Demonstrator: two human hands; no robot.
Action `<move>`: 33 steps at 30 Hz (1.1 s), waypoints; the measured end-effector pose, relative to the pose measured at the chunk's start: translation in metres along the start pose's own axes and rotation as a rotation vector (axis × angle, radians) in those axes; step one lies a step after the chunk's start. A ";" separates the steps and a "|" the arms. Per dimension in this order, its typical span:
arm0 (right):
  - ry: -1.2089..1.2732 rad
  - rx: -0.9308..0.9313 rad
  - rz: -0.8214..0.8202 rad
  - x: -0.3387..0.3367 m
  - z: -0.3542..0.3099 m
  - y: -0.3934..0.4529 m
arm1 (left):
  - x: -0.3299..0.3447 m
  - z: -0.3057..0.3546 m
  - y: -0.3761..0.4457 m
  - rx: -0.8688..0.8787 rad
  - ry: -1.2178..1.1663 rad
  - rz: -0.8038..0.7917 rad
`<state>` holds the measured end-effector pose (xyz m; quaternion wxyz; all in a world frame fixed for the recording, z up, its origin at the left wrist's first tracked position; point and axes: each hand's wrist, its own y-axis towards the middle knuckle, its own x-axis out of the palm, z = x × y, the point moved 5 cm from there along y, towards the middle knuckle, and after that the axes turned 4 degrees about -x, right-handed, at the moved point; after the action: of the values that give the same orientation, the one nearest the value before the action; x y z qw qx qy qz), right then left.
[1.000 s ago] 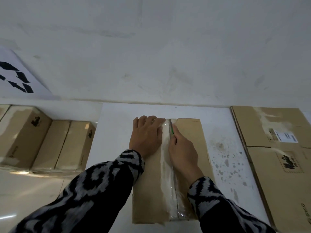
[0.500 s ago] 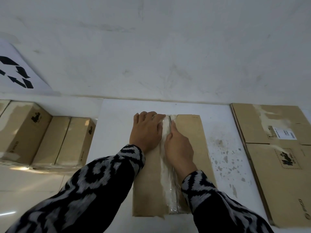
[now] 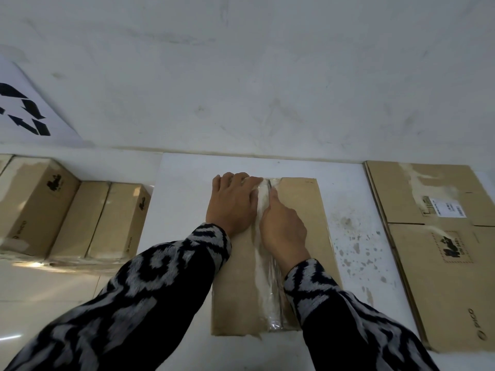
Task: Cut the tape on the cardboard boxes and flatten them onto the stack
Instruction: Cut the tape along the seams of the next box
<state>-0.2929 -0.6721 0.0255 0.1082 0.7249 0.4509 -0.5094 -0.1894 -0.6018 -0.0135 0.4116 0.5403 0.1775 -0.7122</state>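
Two hands on one cardboard box (image 3: 300, 223), which lies on a white board (image 3: 187, 199) on the floor, its far end near the board's far edge, its near end toward the near edge.

Risks, as judged:
- Blade slip. The left hand lies just beside the tape seam (image 3: 263, 266) with its fingertips at the box's far end; a cutter jumping sideways out of the seam could nick them.
- Blade running off the far end into the board, if the stroke is not stopped at the box edge.
- Tape only scored, not severed: the seam is wrinkled and layered, so the flaps may refuse to open.
- Box shifting on the smooth board if the holding pressure eases.

Left hand (image 3: 232, 203): flat, fingers straight and together, palm pressing the box's left flap beside the seam.

Right hand (image 3: 284, 228): curled round a thin cutter (image 3: 271, 184), forefinger stretched along it; only a dark tip shows past the finger, on the seam near the far end.

Flattened stack (image 3: 439, 253): past the board's right edge, well apart from the hands.

Uncut boxes (image 3: 72, 218): in a row past the board's left edge.
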 end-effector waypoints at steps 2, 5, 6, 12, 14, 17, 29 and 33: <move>-0.033 -0.001 -0.017 0.000 0.000 -0.001 | 0.000 0.000 0.000 -0.003 -0.007 -0.001; -0.045 -0.014 -0.016 -0.004 -0.003 -0.001 | 0.000 -0.001 0.000 -0.005 -0.005 -0.004; -0.041 -0.017 -0.016 -0.006 -0.004 0.000 | 0.001 -0.001 0.000 -0.005 -0.005 -0.005; -0.025 -0.020 -0.044 -0.007 -0.006 -0.001 | -0.001 -0.001 0.000 -0.004 -0.016 0.001; -0.032 -0.011 -0.055 -0.007 -0.005 0.002 | -0.001 0.000 -0.001 -0.002 -0.021 -0.002; -0.052 -0.011 -0.082 -0.008 -0.005 -0.001 | -0.001 0.000 -0.001 -0.001 -0.025 0.000; -0.055 -0.032 -0.101 -0.004 0.004 0.004 | -0.002 -0.002 0.000 0.000 -0.048 0.016; -0.080 -0.037 -0.161 -0.003 0.010 0.000 | -0.002 0.000 -0.001 0.003 -0.057 0.021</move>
<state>-0.2995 -0.6797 0.0236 0.0983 0.6631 0.5125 -0.5366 -0.1902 -0.5997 -0.0116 0.4231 0.5221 0.1588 -0.7233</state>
